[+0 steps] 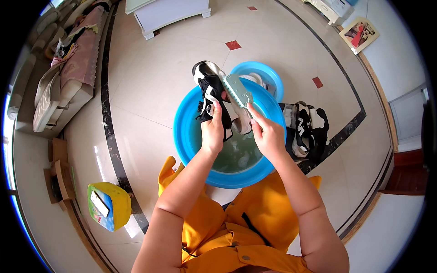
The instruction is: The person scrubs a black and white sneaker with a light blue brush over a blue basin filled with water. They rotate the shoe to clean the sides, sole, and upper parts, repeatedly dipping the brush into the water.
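My left hand grips a black and white sneaker by its side, tilted above a large blue plastic basin. My right hand holds a pale green scrubbing brush by its handle, with the bristles at the sneaker's sole. Greenish, cloudy water with patches of foam lies in the basin. Whether the bristles touch the sole is hard to tell.
Behind the large basin stands a smaller blue basin with light shoes inside. More black and white shoes lie at its right. A yellow stool bearing a phone stands at lower left. A sofa lines the left side.
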`<state>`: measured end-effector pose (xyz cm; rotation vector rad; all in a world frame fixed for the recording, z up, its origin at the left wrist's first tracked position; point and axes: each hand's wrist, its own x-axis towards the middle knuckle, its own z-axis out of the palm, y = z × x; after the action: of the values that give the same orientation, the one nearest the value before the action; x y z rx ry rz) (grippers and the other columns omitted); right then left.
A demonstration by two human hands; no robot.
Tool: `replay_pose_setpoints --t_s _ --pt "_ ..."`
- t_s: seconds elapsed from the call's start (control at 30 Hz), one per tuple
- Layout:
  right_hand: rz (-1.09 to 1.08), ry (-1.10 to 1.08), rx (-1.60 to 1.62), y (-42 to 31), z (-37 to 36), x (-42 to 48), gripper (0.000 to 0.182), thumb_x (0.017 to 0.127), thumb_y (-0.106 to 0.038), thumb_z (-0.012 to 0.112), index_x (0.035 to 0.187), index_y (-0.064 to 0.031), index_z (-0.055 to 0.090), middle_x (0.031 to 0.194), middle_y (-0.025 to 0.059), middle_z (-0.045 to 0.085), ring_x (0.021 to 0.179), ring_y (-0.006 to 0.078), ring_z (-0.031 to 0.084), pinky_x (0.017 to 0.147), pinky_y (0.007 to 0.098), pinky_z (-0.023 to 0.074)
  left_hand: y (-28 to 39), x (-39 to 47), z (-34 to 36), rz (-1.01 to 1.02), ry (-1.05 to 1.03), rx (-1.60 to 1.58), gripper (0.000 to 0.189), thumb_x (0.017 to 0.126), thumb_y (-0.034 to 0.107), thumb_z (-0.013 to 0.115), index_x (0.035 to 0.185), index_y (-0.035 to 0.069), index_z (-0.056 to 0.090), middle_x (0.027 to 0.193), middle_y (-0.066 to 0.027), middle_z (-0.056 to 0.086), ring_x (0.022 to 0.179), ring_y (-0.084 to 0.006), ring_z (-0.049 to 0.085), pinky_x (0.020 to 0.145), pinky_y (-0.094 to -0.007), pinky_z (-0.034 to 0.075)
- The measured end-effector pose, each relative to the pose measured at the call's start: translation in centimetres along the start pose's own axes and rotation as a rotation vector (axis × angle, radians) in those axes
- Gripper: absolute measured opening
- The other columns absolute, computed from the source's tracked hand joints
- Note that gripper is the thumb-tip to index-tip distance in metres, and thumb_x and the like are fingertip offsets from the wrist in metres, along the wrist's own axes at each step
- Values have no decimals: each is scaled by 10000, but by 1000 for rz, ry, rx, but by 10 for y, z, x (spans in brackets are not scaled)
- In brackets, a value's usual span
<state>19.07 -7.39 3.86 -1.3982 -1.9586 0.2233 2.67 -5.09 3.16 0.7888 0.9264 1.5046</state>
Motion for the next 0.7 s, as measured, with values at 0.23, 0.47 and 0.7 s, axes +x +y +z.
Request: replay_pose_setpoints --t_s 0.23,0.47,0.7 --pt "-4 3 65 -9 -5 -5 481 883 -104 619 1335 -254 555 583 55 532 476 223 534 461 353 423 5 8 -9 6 42 -51 460 1017 343 460 1356 32 462 1295 -45 544 1138 -141 521 963 -304 425" --pt "25 72 -31 -8 1 3 480 891 -110 612 1345 -253 545 618 69 573 506 237 563 479 354 448 -9 -11 4 -102 -61 4 383 1034 281 427 1319 33 488 1193 -35 570 1053 -112 525 897 -282 449" --pt "67 91 -59 4 -8 18 474 898 -120 599 1343 -272 541 635 88 598 547 267 593 497 377 462 -25 -29 13 120 -216 331 264 1006 173 490 1205 18 569 1100 -80 630 979 -170 569 870 -318 459"
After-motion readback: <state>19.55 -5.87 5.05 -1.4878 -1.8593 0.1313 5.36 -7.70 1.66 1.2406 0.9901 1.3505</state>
